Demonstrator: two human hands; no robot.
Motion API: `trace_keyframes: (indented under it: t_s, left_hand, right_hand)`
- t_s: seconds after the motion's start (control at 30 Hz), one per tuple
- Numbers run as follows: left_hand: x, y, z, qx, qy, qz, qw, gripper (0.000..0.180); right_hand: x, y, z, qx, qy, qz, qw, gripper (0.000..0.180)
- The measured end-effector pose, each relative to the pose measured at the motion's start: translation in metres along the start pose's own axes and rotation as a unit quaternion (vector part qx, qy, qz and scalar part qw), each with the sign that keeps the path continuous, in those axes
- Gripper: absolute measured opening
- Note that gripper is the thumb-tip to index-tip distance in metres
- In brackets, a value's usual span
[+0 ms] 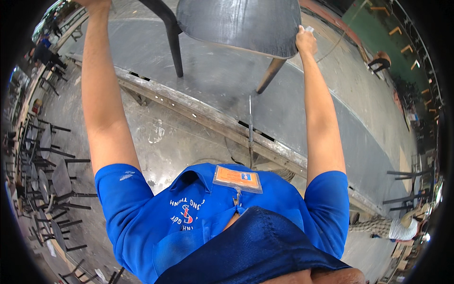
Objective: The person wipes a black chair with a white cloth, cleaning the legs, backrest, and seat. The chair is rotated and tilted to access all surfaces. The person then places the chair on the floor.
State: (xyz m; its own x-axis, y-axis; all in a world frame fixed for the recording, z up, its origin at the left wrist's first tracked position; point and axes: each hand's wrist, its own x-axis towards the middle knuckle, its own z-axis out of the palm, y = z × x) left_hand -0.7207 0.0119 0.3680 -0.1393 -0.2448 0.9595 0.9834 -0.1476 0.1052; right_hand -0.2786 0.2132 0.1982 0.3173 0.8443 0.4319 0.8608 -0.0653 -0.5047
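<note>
A dark grey chair (236,26) with a rounded seat stands on the long grey worktable (213,80), its upper part cut off by the top edge. My right hand (307,42) is closed against the right edge of the seat. A small whitish piece (309,29) sticks out of that hand; its kind is unclear. My left hand (97,4) reaches past the chair's left side at the top edge, with its fingers out of view. A slim tool with a pointed metal tip (250,120) rises at the table's near edge, below the chair.
The worktable's wooden rim (189,111) runs between me and the chair. Several dark chairs (59,177) lie stacked along the left side. More chair legs (402,175) show at the right. People work farther off, one in a striped top (404,229) at the lower right.
</note>
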Motion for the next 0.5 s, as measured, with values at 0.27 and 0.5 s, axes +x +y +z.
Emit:
trace_keyframes:
  t_s: [0.27, 0.5]
  left_hand:
    - [0.001, -0.004, -0.010, -0.170, 0.035, -0.020, 0.985, 0.030]
    - [-0.015, 0.007, -0.033, -0.239, 0.155, -0.017, 0.959, 0.022]
  right_hand:
    - [-0.003, 0.008, 0.002, -0.022, 0.023, -0.082, 0.996, 0.047]
    - [0.027, -0.022, 0.004, -0.007, 0.033, -0.064, 0.997, 0.053]
